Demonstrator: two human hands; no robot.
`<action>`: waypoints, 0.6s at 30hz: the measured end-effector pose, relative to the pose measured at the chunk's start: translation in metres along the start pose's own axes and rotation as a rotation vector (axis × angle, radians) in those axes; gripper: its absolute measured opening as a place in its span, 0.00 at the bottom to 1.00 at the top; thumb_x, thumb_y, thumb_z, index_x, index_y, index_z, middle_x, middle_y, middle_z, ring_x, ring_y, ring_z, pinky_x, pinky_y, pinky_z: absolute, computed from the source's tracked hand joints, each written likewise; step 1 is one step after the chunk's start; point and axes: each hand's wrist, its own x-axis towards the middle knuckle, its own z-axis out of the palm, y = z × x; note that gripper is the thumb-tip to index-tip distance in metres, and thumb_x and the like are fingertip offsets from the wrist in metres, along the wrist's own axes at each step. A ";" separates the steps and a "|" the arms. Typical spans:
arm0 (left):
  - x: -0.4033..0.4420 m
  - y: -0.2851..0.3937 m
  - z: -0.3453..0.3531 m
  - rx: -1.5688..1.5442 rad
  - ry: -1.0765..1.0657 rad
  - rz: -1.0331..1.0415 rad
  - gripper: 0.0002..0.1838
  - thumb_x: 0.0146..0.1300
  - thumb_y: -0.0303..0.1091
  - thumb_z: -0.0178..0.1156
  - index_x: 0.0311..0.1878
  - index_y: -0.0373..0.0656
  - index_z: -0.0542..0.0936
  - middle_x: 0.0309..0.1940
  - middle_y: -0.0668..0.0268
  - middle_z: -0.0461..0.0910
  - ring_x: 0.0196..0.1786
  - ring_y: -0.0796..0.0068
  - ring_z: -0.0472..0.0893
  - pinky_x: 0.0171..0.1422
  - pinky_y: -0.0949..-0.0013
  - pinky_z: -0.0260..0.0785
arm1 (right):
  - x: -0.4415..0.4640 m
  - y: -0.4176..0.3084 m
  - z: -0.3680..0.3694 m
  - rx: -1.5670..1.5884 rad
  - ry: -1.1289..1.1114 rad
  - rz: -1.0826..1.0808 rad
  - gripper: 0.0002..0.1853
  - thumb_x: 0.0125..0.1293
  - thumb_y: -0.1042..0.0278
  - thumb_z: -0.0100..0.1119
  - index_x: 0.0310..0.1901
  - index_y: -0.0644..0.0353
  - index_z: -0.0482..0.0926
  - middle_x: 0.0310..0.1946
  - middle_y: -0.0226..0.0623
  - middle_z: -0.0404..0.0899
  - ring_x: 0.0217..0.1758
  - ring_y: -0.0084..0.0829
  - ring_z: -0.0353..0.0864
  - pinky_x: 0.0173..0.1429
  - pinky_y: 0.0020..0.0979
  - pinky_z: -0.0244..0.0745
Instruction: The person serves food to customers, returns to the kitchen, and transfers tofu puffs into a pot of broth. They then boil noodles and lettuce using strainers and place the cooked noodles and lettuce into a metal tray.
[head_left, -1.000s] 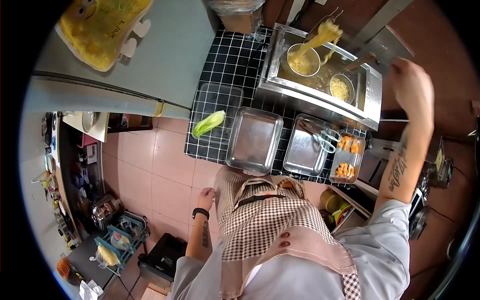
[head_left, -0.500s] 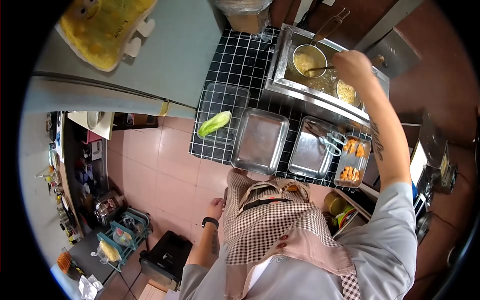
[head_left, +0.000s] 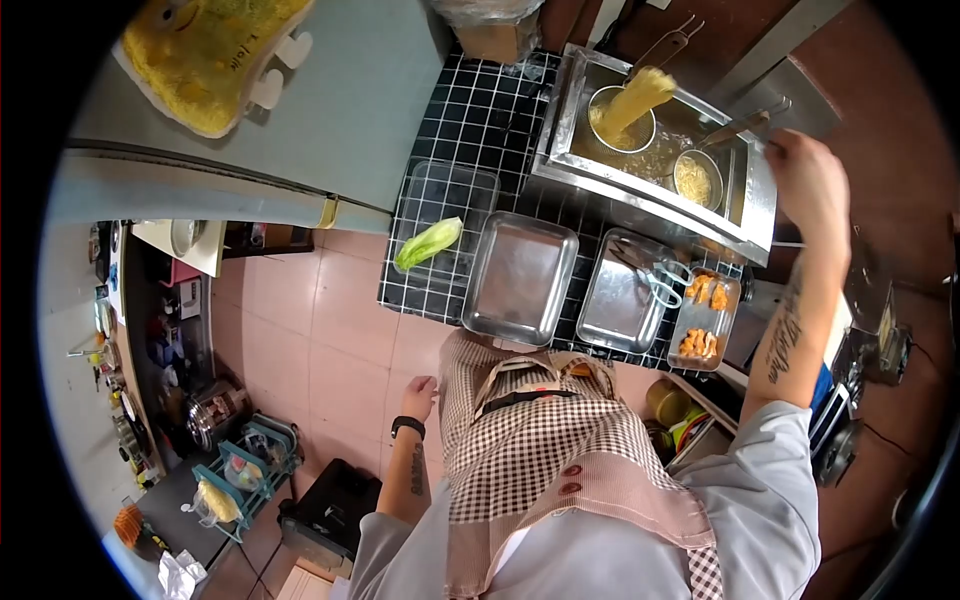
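My right hand [head_left: 808, 168] is closed, right of the metal cooker [head_left: 760, 190]. A thin dark utensil showed in it a moment ago; now it is too blurred to see. Pale yellow noodles [head_left: 648, 90] stand raised in a bunch above the left round strainer [head_left: 622, 143]. The right strainer [head_left: 697, 180] holds more noodles in the liquid. Low beside the checked apron [head_left: 550, 450], my left hand [head_left: 420, 396] hangs with its fingers curled, and nothing shows in it.
On the black tiled counter [head_left: 470, 110] are a clear tray [head_left: 467, 183] with a green leafy vegetable [head_left: 430, 243], a metal tray [head_left: 520, 280], another tray [head_left: 615, 300] with light-blue-handled scissors [head_left: 665, 285], and a small tray [head_left: 712, 322] of orange-brown pieces. A black bin [head_left: 335, 505] stands at lower left.
My right hand has moved right, away from above the cooker, where it was half a second ago. The noodles in the left strainer have risen again. My left hand has shifted slightly up and left.
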 end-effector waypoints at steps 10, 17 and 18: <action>0.030 0.046 0.002 0.134 -0.007 0.386 0.13 0.69 0.36 0.62 0.49 0.36 0.82 0.37 0.60 0.85 0.41 0.70 0.83 0.46 0.67 0.76 | -0.189 -0.019 0.087 0.631 -0.264 0.358 0.14 0.62 0.61 0.66 0.45 0.59 0.84 0.35 0.47 0.85 0.41 0.47 0.86 0.47 0.42 0.80; 0.066 0.165 0.047 0.340 -0.108 0.605 0.17 0.66 0.34 0.65 0.55 0.38 0.77 0.45 0.58 0.83 0.44 0.69 0.83 0.50 0.66 0.77 | -0.354 -0.083 0.258 0.622 -0.713 0.543 0.22 0.63 0.53 0.67 0.47 0.65 0.78 0.39 0.54 0.85 0.44 0.54 0.85 0.48 0.47 0.80; 0.055 0.186 0.057 0.396 -0.094 0.612 0.20 0.66 0.36 0.65 0.57 0.37 0.76 0.46 0.57 0.83 0.45 0.67 0.84 0.51 0.65 0.77 | -0.350 -0.093 0.263 0.610 -0.656 0.526 0.23 0.63 0.52 0.67 0.48 0.66 0.78 0.38 0.56 0.85 0.43 0.55 0.85 0.48 0.47 0.80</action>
